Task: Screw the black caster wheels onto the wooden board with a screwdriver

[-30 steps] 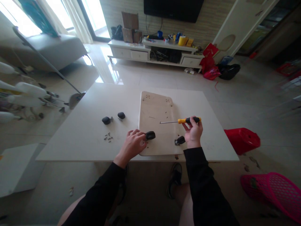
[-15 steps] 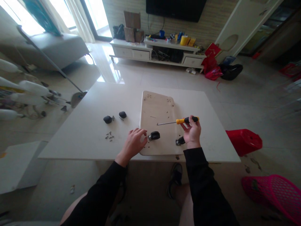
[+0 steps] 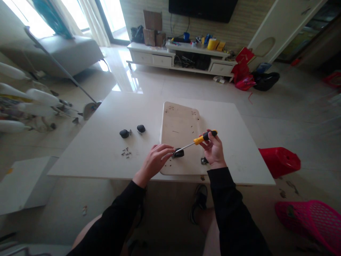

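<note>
My right hand point(image 3: 214, 153) is closed around the yellow and black handle of a screwdriver point(image 3: 198, 140). Its shaft slants down to the left, and the tip is beside a black caster wheel point(image 3: 179, 153) on the beige board point(image 3: 177, 121). At that tip the fingers of my left hand point(image 3: 157, 159) are pinched together against the caster's metal mount; what they hold, if anything, is hidden. Another caster point(image 3: 204, 160) is partly covered by my right hand. Left of the board lie two loose black casters point(image 3: 124, 133) and several small screws point(image 3: 126, 153).
The board rests on a white table point(image 3: 87, 153), close to its front edge. A red stool or bucket point(image 3: 279, 161) and a pink basket point(image 3: 310, 222) are on the floor to the right. Across the room, a white TV cabinet point(image 3: 151, 58) stands against the wall.
My right hand has tilted the screwdriver and brought its tip down and left to the near caster. My left fingers have moved slightly right, to the tip.
</note>
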Tool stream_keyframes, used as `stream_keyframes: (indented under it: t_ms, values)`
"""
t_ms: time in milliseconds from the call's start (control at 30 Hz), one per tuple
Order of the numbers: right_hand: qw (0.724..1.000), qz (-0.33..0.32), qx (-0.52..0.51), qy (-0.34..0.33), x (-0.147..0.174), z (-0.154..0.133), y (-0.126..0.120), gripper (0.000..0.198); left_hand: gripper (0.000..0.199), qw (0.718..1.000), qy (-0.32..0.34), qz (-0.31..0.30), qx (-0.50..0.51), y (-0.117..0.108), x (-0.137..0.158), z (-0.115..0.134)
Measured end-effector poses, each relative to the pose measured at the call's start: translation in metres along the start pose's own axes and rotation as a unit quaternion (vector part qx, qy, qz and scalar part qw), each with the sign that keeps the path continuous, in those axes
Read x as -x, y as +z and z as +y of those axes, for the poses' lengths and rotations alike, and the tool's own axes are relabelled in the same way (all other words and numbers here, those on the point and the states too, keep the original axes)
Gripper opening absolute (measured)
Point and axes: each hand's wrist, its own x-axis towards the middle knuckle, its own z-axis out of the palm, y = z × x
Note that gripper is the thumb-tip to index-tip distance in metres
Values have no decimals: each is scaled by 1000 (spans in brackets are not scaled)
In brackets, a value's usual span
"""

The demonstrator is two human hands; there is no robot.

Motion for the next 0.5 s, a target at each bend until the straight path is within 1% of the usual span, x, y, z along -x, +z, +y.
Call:
stream_keyframes:
  t_ms: [67, 167, 333, 500]
  values:
    - [1000, 4, 2, 3, 0, 1, 1, 57, 17, 1000, -1, 2, -2, 0, 0, 0]
    - [1000, 11, 7, 3, -1, 2, 0, 55, 19, 1000, -13, 8, -1, 1, -1, 0]
    - [999, 26, 5, -18, -2, 2, -2, 53, 16, 998, -43, 28, -18, 1, -2, 1]
    - [1000, 24, 4, -12, -1, 2, 1, 53, 12, 998, -58, 25, -26, 1, -3, 2]
